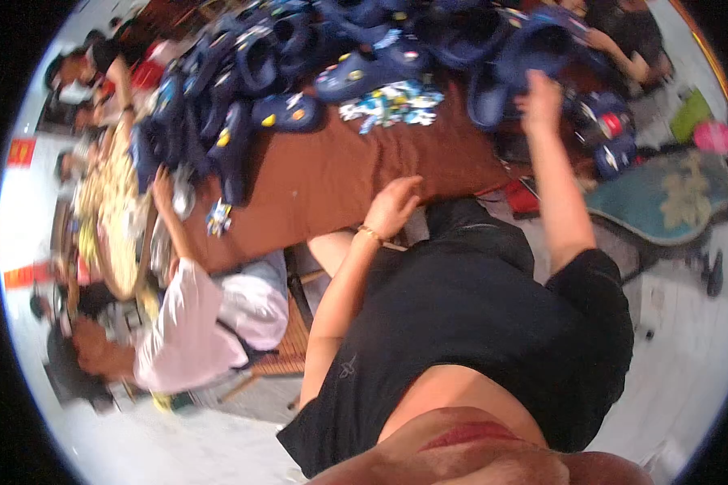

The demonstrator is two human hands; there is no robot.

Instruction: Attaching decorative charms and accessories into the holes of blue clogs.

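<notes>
shoes (534,48): navy blue | table (323,182): brown | co-worker's shirt (182,331): pale pink

shoes (356,48) piled on table (323,186), stickers (392,103) among them

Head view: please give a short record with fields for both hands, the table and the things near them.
Left hand: open, over the table edge, holds nothing
Right hand: raised, gripping a dark blue shoe
Table: brown top
Pile: many dark blue shoes along the far side
Other: small blue and white packets beside the pile
</notes>
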